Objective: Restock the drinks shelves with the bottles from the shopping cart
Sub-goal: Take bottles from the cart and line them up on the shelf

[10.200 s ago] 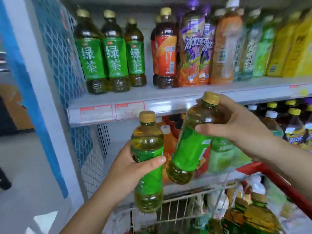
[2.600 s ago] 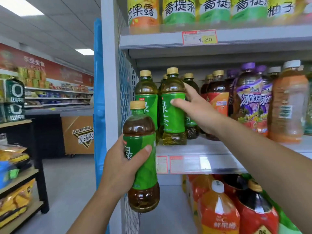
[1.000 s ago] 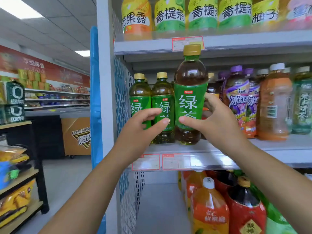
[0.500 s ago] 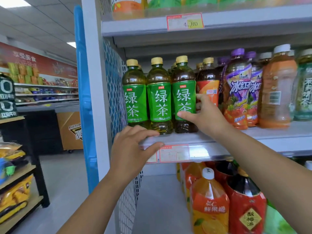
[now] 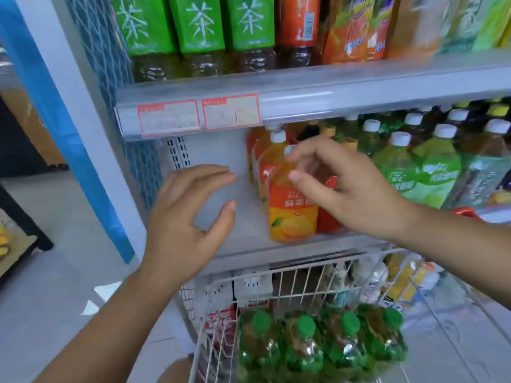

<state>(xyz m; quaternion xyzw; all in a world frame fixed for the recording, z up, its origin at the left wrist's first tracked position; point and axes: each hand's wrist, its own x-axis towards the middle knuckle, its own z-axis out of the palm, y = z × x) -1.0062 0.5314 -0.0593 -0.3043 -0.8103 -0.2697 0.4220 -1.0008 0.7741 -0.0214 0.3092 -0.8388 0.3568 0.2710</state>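
Three green-label tea bottles (image 5: 199, 26) stand in a row at the left end of the upper shelf (image 5: 304, 92). My left hand (image 5: 188, 217) hangs in front of the bare left part of the lower shelf, fingers relaxed, holding nothing. My right hand (image 5: 348, 189) hovers with loosely spread fingers in front of an orange juice bottle (image 5: 290, 208) on that lower shelf and holds nothing. Below, the wire shopping cart (image 5: 276, 277) carries several green-capped bottles (image 5: 318, 341) in shrink wrap.
A white upright and blue mesh side panel (image 5: 110, 51) bound the shelves on the left. Red, orange and pale green bottles (image 5: 431, 172) fill the lower shelf to the right. More bottles (image 5: 401, 280) lie deeper in the cart. Grey floor (image 5: 55, 286) is at the left.
My view has dropped from the upper shelf to the lower shelf and the cart. My right hand has let go of the green tea bottle, and both hands have come down.
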